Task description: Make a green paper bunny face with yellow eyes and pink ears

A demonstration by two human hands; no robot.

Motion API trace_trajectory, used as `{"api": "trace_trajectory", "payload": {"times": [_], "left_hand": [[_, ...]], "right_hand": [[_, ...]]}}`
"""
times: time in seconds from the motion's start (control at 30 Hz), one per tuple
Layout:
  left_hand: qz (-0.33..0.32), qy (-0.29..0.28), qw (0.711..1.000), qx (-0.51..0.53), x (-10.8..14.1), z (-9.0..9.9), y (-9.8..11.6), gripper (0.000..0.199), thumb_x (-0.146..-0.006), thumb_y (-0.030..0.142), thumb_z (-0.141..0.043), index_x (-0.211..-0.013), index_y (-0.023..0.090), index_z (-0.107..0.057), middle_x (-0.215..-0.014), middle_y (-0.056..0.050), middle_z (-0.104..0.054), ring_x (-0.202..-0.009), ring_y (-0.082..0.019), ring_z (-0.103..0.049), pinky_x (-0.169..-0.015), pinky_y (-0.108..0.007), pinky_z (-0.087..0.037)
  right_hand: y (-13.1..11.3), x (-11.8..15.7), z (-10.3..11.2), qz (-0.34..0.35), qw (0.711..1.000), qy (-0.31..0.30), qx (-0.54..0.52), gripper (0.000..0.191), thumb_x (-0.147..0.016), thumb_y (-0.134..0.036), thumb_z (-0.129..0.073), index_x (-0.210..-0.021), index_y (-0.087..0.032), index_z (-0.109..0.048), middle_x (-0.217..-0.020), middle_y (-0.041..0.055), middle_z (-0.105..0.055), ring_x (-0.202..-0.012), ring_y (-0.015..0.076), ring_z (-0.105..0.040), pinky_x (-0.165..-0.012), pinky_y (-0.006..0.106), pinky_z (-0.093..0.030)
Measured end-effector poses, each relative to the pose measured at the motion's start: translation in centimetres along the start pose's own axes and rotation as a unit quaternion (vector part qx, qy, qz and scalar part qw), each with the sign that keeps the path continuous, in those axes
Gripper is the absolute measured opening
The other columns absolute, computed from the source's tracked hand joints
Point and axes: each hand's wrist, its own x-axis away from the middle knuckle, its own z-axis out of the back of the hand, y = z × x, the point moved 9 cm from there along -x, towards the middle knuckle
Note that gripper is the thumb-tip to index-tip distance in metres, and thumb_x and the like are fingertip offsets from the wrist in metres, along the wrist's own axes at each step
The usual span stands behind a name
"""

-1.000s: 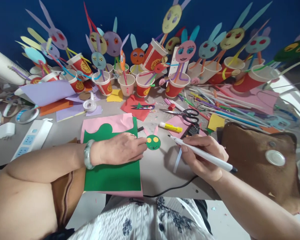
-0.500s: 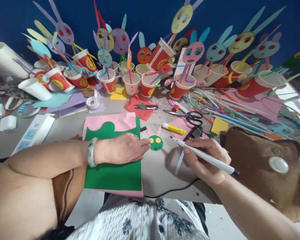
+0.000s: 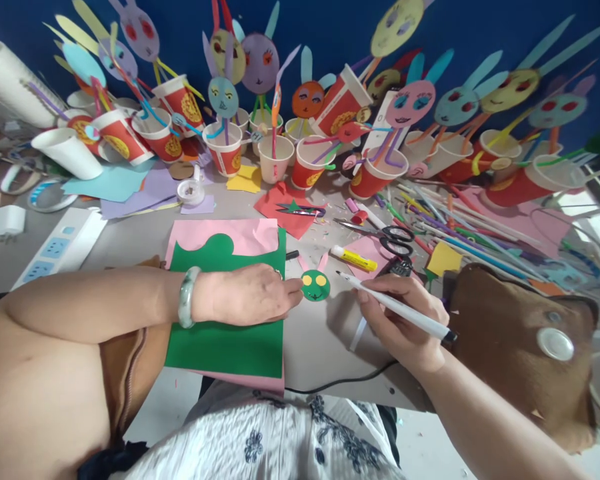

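Note:
A small green paper rabbit face (image 3: 315, 285) lies on the table, with yellow eyes, a drawn mouth and pink ears. The fingertips of my left hand (image 3: 247, 293) press on its left edge, the fingers close together and bent. That hand rests over a green paper sheet (image 3: 220, 350) with a curved cut-out along its top, lying on pink paper (image 3: 253, 235). In my right hand (image 3: 405, 320), a white marker pen (image 3: 400, 308) is gripped between thumb and fingers. Its dark tip points at the face and is a short way right of it, apart from the paper.
Paper cups (image 3: 310, 163) holding rabbit figures stand along the back. Black-handled scissors (image 3: 397, 240), a yellow glue stick (image 3: 354, 258) and a black pen cap (image 3: 292, 255) lie beyond the face. A brown pouch (image 3: 505, 347) lies right, a power strip (image 3: 55, 247) left. A black cable (image 3: 340, 383) runs near the front edge.
The view has shifted slightly, so the cups appear further right. The marker tip is a little nearer the face. My left hand stays at the face's edge.

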Motion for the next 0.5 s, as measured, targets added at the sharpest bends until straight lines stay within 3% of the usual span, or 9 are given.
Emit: {"api": "trace_trajectory", "payload": {"times": [0.23, 0.5], "left_hand": [[0.013, -0.046, 0.999, 0.017, -0.4, 0.0, 0.2, 0.018, -0.095, 0.011, -0.045, -0.1, 0.013, -0.063, -0.11, -0.011, -0.068, -0.055, -0.013, -0.054, -0.044, -0.034, -0.029], [0.017, -0.012, 1.0, 0.017, -0.3, 0.8, 0.2, 0.023, -0.09, 0.003, -0.044, -0.099, 0.011, -0.063, -0.107, -0.013, -0.07, -0.053, -0.013, -0.055, -0.041, -0.033, -0.032]], "right_hand": [[0.5, 0.3, -2.3, -0.017, 0.995, -0.087, -0.04, 0.007, -0.088, -0.021, -0.066, -0.094, -0.022, -0.063, -0.072, -0.0005, -0.071, -0.047, 0.0111, -0.058, -0.049, 0.025, -0.048], [1.0, 1.0, -3.9, -0.055, 0.986, -0.141, -0.067, 0.005, -0.093, -0.024, -0.063, -0.097, -0.022, -0.062, -0.074, 0.0004, -0.071, -0.053, 0.0134, -0.062, -0.051, 0.026, -0.048]]}}
